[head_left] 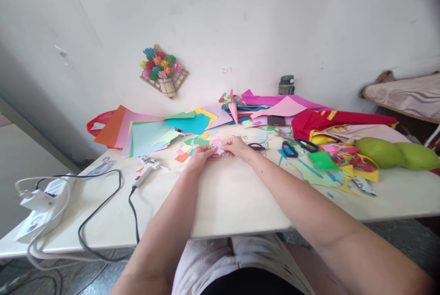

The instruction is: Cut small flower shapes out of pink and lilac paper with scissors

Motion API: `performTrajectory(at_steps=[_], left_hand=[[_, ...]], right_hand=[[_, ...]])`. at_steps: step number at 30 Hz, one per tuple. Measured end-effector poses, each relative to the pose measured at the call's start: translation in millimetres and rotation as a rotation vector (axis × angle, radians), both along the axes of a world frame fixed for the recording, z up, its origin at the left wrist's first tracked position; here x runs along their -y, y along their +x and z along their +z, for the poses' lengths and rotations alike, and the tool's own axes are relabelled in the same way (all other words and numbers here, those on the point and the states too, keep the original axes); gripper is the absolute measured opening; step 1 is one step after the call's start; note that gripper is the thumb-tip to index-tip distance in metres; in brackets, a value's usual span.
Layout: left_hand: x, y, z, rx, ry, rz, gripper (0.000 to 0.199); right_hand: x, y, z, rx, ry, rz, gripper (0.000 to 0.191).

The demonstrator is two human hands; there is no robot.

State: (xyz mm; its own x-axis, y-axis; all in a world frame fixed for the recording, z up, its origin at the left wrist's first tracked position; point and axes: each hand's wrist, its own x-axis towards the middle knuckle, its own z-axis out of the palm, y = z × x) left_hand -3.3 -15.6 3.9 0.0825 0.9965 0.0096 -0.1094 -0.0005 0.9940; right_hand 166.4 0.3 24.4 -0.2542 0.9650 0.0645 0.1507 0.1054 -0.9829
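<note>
A small light purple paper piece [219,150] is right between the two hands, over the pale, smooth table [237,203]. The left hand [202,154] pinches one side of it with thumb and fingers. The right hand [236,147] pinches the other side, so the piece touches both hands. It is thin and flat, but the fingers hide some of its shape.

Just behind and to the left of the purple piece are little flat paper scraps [197,141] in green and orange. Farther behind the purple piece, a pointy pink paper cone [233,112] has tiny bright flowers on top. To the left of the purple piece is a hard white glue gun [147,170] with a thin black cord [135,215]. Farther back on that side are big paper sheets [147,132] with straight edges and sharp corners. To the right of the purple piece are scissors [294,154] with dark blue loop handles.
</note>
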Motion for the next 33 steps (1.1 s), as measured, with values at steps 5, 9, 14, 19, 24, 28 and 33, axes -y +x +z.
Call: performTrajectory(at_steps=[5, 9, 14, 19, 24, 28, 33], left_hand=[[-0.7, -0.4, -1.3, 0.002, 0.010, -0.004, 0.031], [-0.3, -0.4, -1.3, 0.001, 0.016, -0.006, 0.032], [0.1, -0.5, -0.9, 0.014, 0.014, -0.008, 0.034], [0.4, -0.3, 0.3, 0.015, 0.013, 0.017, 0.034], [1.1, 1.2, 2.0, -0.014, 0.012, 0.042, 0.034], [0.6, 2.1, 1.4, -0.026, 0.023, 0.072, 0.035], [-0.2, 1.6, 0.3, -0.030, 0.019, 0.069, 0.036]], right_hand=[[-0.6, 0.6, -1.1, 0.003, 0.008, -0.006, 0.031], [0.0, 0.7, 0.0, 0.006, 0.001, -0.007, 0.031], [1.6, 2.4, 3.0, -0.042, -0.037, 0.023, 0.036], [0.8, 1.5, -0.8, -0.024, -0.038, 0.047, 0.028], [-1.1, -2.0, -4.3, -0.027, -0.042, 0.022, 0.026], [-1.4, -3.0, -3.5, -0.053, -0.041, 0.011, 0.028], [-2.9, -4.5, -3.3, -0.038, 0.000, -0.020, 0.032]])
